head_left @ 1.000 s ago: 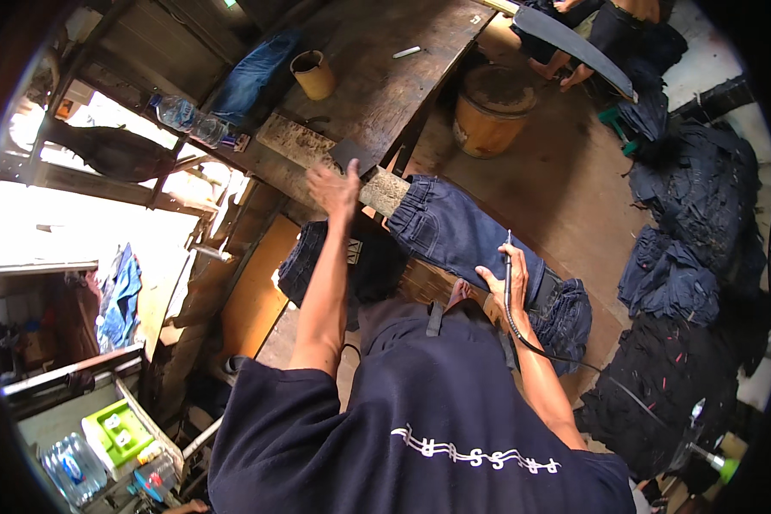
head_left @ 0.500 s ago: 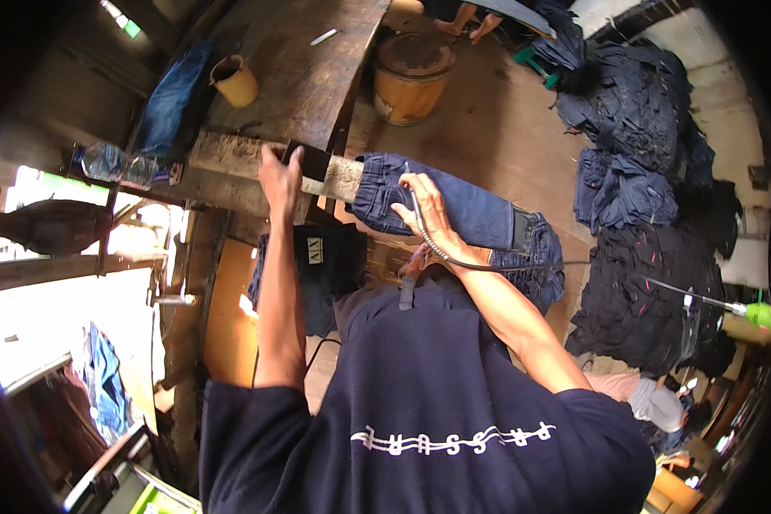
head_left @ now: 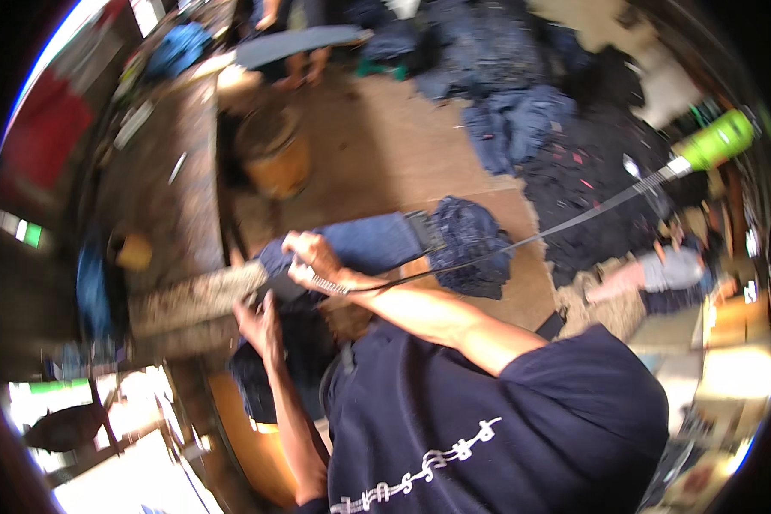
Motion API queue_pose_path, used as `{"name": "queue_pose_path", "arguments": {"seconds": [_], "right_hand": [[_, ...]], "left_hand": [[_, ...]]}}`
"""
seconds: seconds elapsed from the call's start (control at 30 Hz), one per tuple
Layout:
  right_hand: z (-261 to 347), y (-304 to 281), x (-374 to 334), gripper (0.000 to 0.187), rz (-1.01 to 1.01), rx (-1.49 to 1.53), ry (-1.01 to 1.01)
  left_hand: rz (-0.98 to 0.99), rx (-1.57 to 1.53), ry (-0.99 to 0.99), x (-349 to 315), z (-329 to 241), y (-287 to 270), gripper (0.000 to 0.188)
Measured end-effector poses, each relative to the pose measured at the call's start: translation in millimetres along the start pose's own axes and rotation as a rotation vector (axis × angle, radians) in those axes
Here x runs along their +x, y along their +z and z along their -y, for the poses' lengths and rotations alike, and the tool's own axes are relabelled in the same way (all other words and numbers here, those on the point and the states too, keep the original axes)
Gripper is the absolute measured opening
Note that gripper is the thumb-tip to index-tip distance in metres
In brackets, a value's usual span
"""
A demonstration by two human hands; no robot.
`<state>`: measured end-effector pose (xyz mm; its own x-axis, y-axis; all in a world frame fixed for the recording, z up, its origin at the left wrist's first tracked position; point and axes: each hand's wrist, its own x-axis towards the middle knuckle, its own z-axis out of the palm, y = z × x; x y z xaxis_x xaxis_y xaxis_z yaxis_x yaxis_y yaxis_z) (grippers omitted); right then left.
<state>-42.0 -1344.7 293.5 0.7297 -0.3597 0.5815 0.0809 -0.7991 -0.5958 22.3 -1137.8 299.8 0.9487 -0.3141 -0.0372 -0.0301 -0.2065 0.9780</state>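
Observation:
A pair of blue jeans (head_left: pixel 364 243) is pulled over the end of a narrow, worn board (head_left: pixel 199 300). My right hand (head_left: pixel 315 257) is curled over the waist end of the jeans, closed on the spring-wrapped end of a dark cord (head_left: pixel 327 284); anything beyond that in the palm is hidden. Just below the board's end is my left hand (head_left: pixel 261 327), thumb and fingers apart, nothing visible between them. A dark flat piece (head_left: pixel 293 291) lies between the two hands, its kind unclear in the blur.
The cord rises to a bright green fitting (head_left: pixel 718 141) at the right. Beyond the board are a wooden table (head_left: pixel 158 201), a tan cup (head_left: pixel 132 250) and a lidded drum (head_left: pixel 272 158). Dark garment heaps (head_left: pixel 518 124) cover the far floor. One person (head_left: pixel 672 265) is at right; another's legs show behind.
The whole view has swung, shifting the scene left. My left hand has let go of the dark block on the board and dropped below it. My right hand has moved to the jeans' waist end.

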Motion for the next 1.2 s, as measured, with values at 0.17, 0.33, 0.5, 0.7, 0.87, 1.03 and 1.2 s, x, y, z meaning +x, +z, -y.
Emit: {"name": "queue_pose_path", "arguments": {"seconds": [0.17, 0.33, 0.5, 0.7, 0.87, 1.03, 1.2], "right_hand": [[8, -7, 8, 0.029, 0.065, 0.131, 0.147], [-17, -30, 14, 0.024, 0.066, 0.241, 0.227], [-80, -89, -13, 0.034, 0.130, 0.380, 0.325], [-119, -103, -43, 0.020, 0.248, 0.476, 0.339], [-123, -103, -36, 0.024, 0.232, 0.706, 0.513], [-97, -102, -26, 0.035, 0.334, 0.769, 0.492], [-79, -71, -25, 0.033, 0.598, 0.780, -0.069]], "left_hand": [[0.197, 0.039, 0.017, 12, -4, 22, 0.052], [0.186, 0.045, -0.058, 10, 2, 42, 0.044], [0.124, 0.244, -0.172, 3, 0, 45, 0.044], [0.080, 0.093, -0.296, -13, -6, 44, 0.043], [-0.076, 0.055, -0.130, -47, 5, 67, 0.038], [0.028, 0.150, -0.019, -52, 11, 63, 0.041], [0.019, 0.243, 0.060, -54, 22, 60, 0.068]]}}
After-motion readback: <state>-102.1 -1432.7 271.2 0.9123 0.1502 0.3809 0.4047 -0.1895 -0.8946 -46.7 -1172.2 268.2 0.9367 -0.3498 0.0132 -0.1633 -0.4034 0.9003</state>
